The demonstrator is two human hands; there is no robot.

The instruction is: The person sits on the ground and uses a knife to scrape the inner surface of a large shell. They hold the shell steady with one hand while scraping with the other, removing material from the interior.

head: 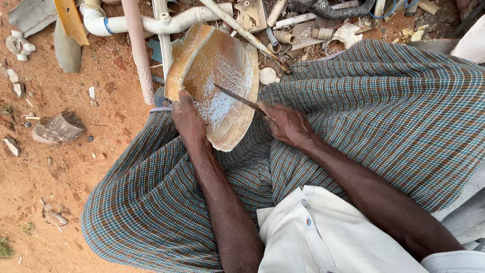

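A: White shirt [323, 237] sits closest to the lens, low in frame. Two bare forearms run up from it over a checked cloth [394, 111] spread across the lap.

B: Hands, count and state?

A: Two. Left hand [188, 117] is closed on the near left edge of a shell [214, 81], thumb on its inner face. Right hand [287, 124] is closed around the handle of a knife [237, 97]; handle itself hidden in the fist.

B: Shell count, position?

A: One. Curved, tan-orange outside rim, pale and scraped-looking inside. It rests on the cloth between the knees, its far end over the ground, hollow side up toward the camera.

B: Knife?

A: One. Thin blade, pointing up-left from the right hand, lying across the hollow of the shell; tip touches or nearly touches the inner face, cannot tell which.

B: Surroundings?

A: Red soil [65, 172] at left. One grey stone [59, 127] on it, well apart from the left hand. White pipes [151, 24] beyond the shell: at least three distinct lengths, one with an elbow joint. One small white disc [267, 76] just beside the shell's right edge. A heap of mixed scrap [323, 25] at top right, pieces too jumbled to count.
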